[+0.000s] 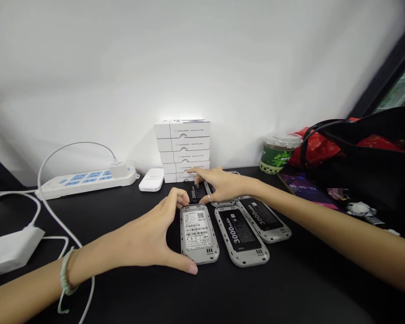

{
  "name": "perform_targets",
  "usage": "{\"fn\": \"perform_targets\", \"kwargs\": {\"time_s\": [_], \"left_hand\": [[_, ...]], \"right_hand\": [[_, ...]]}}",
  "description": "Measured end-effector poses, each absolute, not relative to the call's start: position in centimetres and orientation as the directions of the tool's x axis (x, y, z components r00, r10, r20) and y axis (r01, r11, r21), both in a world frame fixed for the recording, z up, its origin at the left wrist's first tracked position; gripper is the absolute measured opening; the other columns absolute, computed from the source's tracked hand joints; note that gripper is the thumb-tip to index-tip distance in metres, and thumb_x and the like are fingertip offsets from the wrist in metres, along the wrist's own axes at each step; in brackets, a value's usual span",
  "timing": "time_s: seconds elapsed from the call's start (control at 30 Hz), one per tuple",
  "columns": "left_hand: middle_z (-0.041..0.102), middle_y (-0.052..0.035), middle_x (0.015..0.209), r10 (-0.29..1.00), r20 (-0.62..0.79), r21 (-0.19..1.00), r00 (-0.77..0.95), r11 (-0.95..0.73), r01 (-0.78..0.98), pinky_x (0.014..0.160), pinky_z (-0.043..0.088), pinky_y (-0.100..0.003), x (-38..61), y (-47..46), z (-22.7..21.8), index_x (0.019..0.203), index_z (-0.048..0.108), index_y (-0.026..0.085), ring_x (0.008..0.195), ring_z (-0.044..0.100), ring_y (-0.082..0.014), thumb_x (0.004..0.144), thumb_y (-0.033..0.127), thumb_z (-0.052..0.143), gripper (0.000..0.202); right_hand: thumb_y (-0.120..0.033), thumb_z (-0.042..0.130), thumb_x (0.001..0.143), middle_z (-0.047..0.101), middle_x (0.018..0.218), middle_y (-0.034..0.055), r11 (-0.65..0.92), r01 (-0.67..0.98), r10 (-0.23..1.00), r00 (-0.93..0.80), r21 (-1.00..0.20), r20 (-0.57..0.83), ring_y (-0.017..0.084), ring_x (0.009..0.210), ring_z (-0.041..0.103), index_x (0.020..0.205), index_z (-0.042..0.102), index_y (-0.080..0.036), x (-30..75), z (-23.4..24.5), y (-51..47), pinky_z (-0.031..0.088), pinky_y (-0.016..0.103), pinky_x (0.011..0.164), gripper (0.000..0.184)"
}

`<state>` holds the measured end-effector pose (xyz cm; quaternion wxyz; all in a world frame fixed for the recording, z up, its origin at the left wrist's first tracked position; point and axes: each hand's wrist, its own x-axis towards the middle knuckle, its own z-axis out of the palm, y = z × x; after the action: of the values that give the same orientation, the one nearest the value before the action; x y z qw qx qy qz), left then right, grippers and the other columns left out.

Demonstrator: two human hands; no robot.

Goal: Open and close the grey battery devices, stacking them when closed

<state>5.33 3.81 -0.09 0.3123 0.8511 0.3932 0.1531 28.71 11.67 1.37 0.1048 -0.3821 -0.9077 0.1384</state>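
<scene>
Three grey devices lie open-backed on the black table (155,297). My left hand (148,236) cups the left side of the nearest device (199,234), which shows a white label and no battery; thumb at its front corner, fingers curled at its far corner. My right hand (219,184) reaches over and pinches a black battery (198,192) just behind that device. The two devices to the right (243,234) (265,218) have black 3000mAh batteries fitted. Another device (222,202) lies partly hidden under my right hand.
A stack of white boxes (184,150) stands against the wall, with a small white device (151,180) and a power strip (87,180) to the left. A white charger (11,249) and cables lie at far left. A lidded cup (278,153), a phone (307,189) and a black bag (374,166) fill the right.
</scene>
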Motion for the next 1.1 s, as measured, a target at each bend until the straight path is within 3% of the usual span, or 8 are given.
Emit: {"fn": "perform_targets", "kwargs": {"time_s": [0.17, 0.37, 0.53, 0.73, 0.93, 1.03, 1.1], "left_hand": [[0.041, -0.0088, 0.133, 0.766, 0.043, 0.654, 0.642, -0.507, 0.561, 0.105, 0.045, -0.053, 5.2, 3.8, -0.2, 0.126, 0.031, 0.028, 0.126, 0.046, -0.0341, 0.058, 0.058, 0.087, 0.093], [0.042, -0.0107, 0.133, 0.773, 0.037, 0.693, 0.634, -0.477, 0.54, 0.109, 0.04, -0.056, 5.3, 3.8, -0.5, 0.125, 0.025, 0.029, 0.13, 0.043, -0.0334, 0.057, 0.055, 0.089, 0.096], [0.042, -0.013, 0.133, 0.83, -0.006, 0.742, 0.558, -0.371, 0.559, 0.109, 0.037, -0.06, 5.6, 3.4, -0.5, 0.127, 0.021, 0.029, 0.131, 0.042, -0.0367, 0.052, 0.052, 0.092, 0.105], [0.044, -0.0115, 0.128, 0.87, 0.006, 0.776, 0.494, -0.315, 0.546, 0.101, 0.043, -0.058, 6.0, 3.1, -0.6, 0.125, 0.023, 0.029, 0.122, 0.048, -0.0363, 0.048, 0.049, 0.093, 0.106], [0.047, -0.0087, 0.124, 0.876, 0.052, 0.8, 0.479, -0.323, 0.506, 0.102, 0.043, -0.056, 6.1, 2.9, -0.9, 0.122, 0.028, 0.029, 0.12, 0.049, -0.0343, 0.047, 0.044, 0.094, 0.101], [0.048, -0.0086, 0.123, 0.876, 0.053, 0.802, 0.48, -0.323, 0.502, 0.104, 0.041, -0.057, 6.1, 2.8, -0.9, 0.121, 0.028, 0.029, 0.122, 0.048, -0.0347, 0.046, 0.044, 0.094, 0.101], [0.048, -0.009, 0.123, 0.873, 0.057, 0.799, 0.484, -0.331, 0.502, 0.103, 0.042, -0.057, 6.1, 2.9, -1.0, 0.12, 0.028, 0.028, 0.123, 0.047, -0.0353, 0.046, 0.045, 0.094, 0.1]], "right_hand": [[-0.033, 0.081, 0.065, 0.064, 0.123, 0.0169, 0.614, 0.645, 0.772, -0.611, -0.455, 0.177, 0.031, 0.119, 0.06, 0.143, 0.03, -0.015, 28.9, 0.7, 11.9, 0.046, 0.051, 0.101, 0.096], [-0.034, 0.083, 0.061, 0.058, 0.129, 0.0183, 0.574, 0.607, 0.803, -0.548, -0.55, 0.234, 0.029, 0.124, 0.055, 0.139, 0.029, -0.015, 29.2, 1.6, 9.5, 0.045, 0.046, 0.104, 0.097], [-0.03, 0.084, 0.061, 0.059, 0.126, 0.0105, 0.525, 0.585, 0.807, -0.572, -0.618, 0.144, 0.028, 0.122, 0.055, 0.139, 0.028, -0.022, 28.4, 1.6, 5.9, 0.046, 0.045, 0.102, 0.096], [-0.028, 0.085, 0.063, 0.056, 0.13, 0.0097, 0.5, 0.511, 0.772, -0.628, -0.699, 0.093, 0.027, 0.126, 0.051, 0.141, 0.028, -0.023, 27.7, 0.7, 5.2, 0.043, 0.044, 0.104, 0.097], [-0.041, 0.075, 0.079, 0.054, 0.14, 0.0088, 0.495, 0.537, 0.776, -0.627, -0.683, 0.07, 0.028, 0.128, 0.05, 0.134, 0.043, -0.025, 28.2, 0.9, 4.0, 0.04, 0.047, 0.107, 0.066], [-0.051, 0.077, 0.074, 0.047, 0.15, 0.008, 0.478, 0.589, 0.765, -0.644, -0.652, -0.02, 0.034, 0.135, 0.043, 0.146, 0.035, -0.028, 28.4, 1.1, 3.0, 0.034, 0.055, 0.111, 0.086], [-0.053, 0.077, 0.073, 0.045, 0.154, 0.009, 0.499, 0.623, 0.74, -0.668, -0.603, -0.077, 0.037, 0.144, 0.03, 0.156, 0.017, -0.027, 28.6, 1.1, 2.7, 0.016, 0.062, 0.117, 0.106]]}}
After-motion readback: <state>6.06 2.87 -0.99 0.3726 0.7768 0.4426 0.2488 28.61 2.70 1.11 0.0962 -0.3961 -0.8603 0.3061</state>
